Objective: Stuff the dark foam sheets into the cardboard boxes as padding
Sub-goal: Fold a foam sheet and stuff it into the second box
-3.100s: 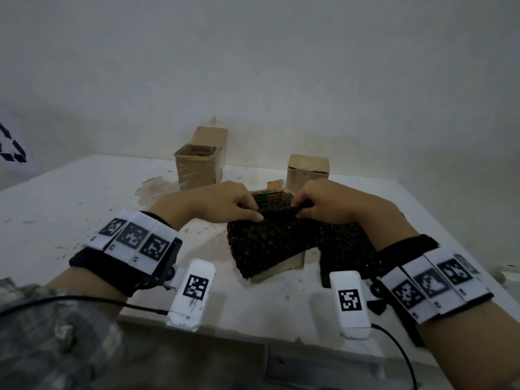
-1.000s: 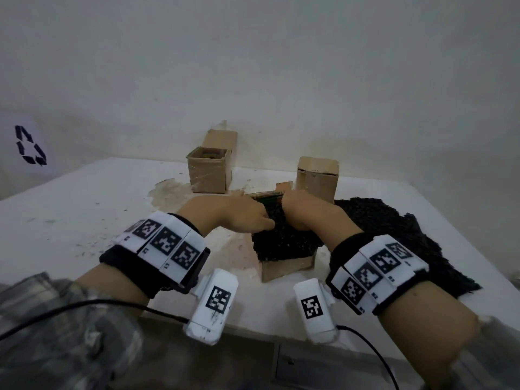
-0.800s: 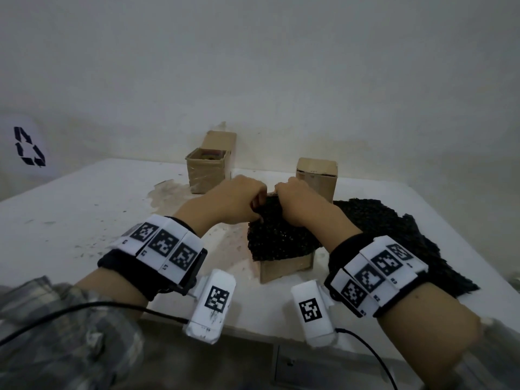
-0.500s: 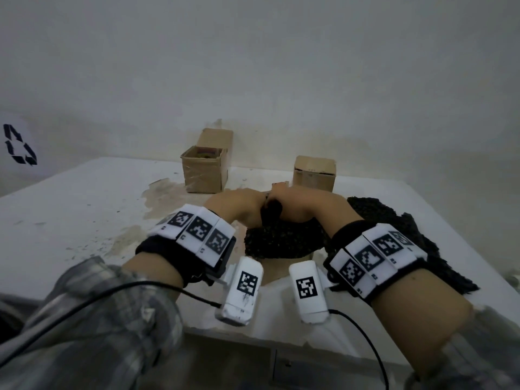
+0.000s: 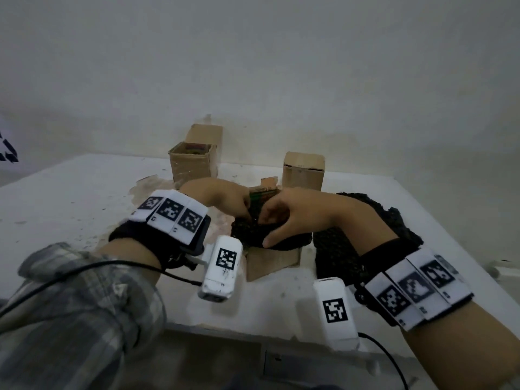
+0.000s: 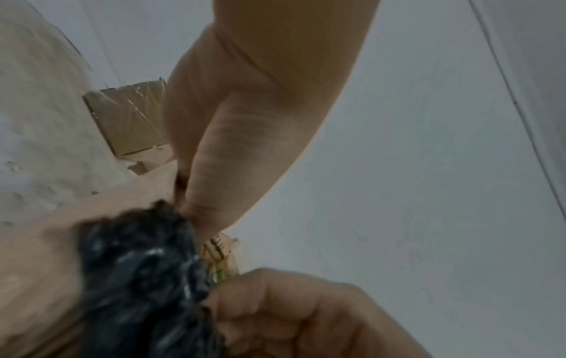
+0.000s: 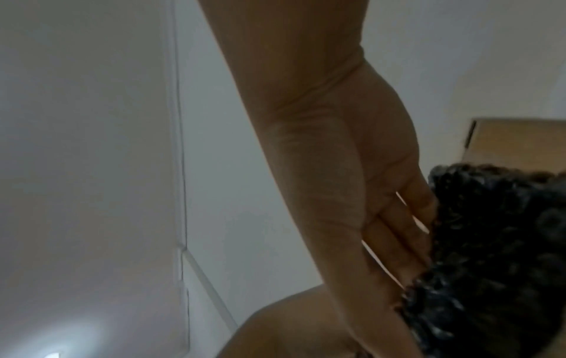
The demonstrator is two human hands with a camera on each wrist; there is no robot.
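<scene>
A white table is seen from above, with two forearms reaching forward over its near edge. Nearest, a plaid sleeve covers the left arm, and each wrist carries a black strap with white coded markers and a small white camera. Just beyond, at the middle of the table, an open cardboard box stands with a dark foam sheet bunched over its mouth and spilling down its front. The left hand is placed on the sheet's left side, its fingers curled down into the foam. The right hand is closed over the sheet's right side, thumb beneath the front fold and fingers bent on top, so the foam is pinched from both sides directly above the box opening. Coloured contents are glimpsed at the box's far rim, between the hands.

The foam looks light, soft and springy, with an open bumpy texture; it is judged likely to crush easily and to puff back when released. It is best taken at the folded edges and pressed down from the top.

To the right, a spare foam sheet lies flat on the table. Farther back, near the wall, an open taped box stands on the left and a closed box on the right.
</scene>
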